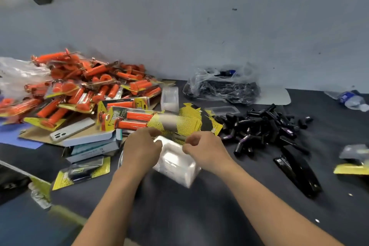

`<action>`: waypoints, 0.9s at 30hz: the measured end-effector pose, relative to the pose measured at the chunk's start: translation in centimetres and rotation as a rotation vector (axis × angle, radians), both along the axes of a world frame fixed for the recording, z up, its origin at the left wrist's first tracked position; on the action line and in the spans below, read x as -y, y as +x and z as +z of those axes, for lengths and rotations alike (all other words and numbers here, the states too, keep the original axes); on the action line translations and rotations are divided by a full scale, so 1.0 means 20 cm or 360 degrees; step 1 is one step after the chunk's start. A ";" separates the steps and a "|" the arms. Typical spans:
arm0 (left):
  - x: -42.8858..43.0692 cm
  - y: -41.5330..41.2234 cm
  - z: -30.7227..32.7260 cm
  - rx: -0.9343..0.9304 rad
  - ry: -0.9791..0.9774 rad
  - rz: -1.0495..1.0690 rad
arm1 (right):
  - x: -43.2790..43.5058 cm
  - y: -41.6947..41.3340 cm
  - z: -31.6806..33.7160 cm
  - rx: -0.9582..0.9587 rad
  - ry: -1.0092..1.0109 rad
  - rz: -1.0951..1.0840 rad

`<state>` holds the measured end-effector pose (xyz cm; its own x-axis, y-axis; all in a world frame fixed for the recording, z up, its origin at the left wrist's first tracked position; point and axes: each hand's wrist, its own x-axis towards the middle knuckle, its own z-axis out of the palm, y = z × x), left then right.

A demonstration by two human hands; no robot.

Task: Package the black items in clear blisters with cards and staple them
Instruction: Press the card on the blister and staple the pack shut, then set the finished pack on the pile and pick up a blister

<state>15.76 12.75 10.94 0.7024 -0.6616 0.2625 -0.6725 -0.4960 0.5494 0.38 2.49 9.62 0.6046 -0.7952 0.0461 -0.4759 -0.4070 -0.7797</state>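
Two hands met over a stack of blisters (175,164) on the near middle of the table (199,215). The left hand (140,150) was curled round the stack's left top edge. The right hand (205,152) had its fingers bent, thumb and forefinger pinching the right top edge, apparently to peel one shell free. Blur left the exact hold of the right fingertips uncertain. No black item or card sat in that shell, so this pack looked barely begun.

On the near left lay one finished black pack (83,171), its item under a blister on a yellow card. At the right edge a second pack (353,163) seemed done, though it was too blurred to be sure. The stapler (299,171) lay to the right of the hands, apart from them and touched by neither.

Just beyond the hands sat the cards (185,122) in a fanned yellow stack. To their right were the black items (265,128) — a large loose heap, all unpacked.

Farther back, spare blisters (169,96) stood beside the orange packs (79,90) heaped on the far left. A clear bag (221,86) against the wall held more dark pieces — so by my reckoning nearly the whole black lot remained to be filled, carded and stapled.
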 end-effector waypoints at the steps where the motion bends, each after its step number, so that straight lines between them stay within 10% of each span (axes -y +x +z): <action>1: -0.02 0.03 -0.02 -0.0012 0.0080 -0.0011 | -0.01 0.04 0.00 -0.0115 -0.0058 0.0024; 17: 0.10 0.06 -0.03 -0.0200 0.0079 -0.0015 | -0.06 0.08 -0.06 -0.0176 -0.0482 -0.0111; 27: 0.01 0.01 0.15 -0.1333 -0.1001 -0.0467 | -0.01 0.01 0.01 0.0595 0.0115 -0.0284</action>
<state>16.05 12.52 13.88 0.6527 -0.7474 0.1242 -0.0124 0.1534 0.9881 0.51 2.71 9.83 0.4096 -0.8951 0.1763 -0.2128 -0.2816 -0.9356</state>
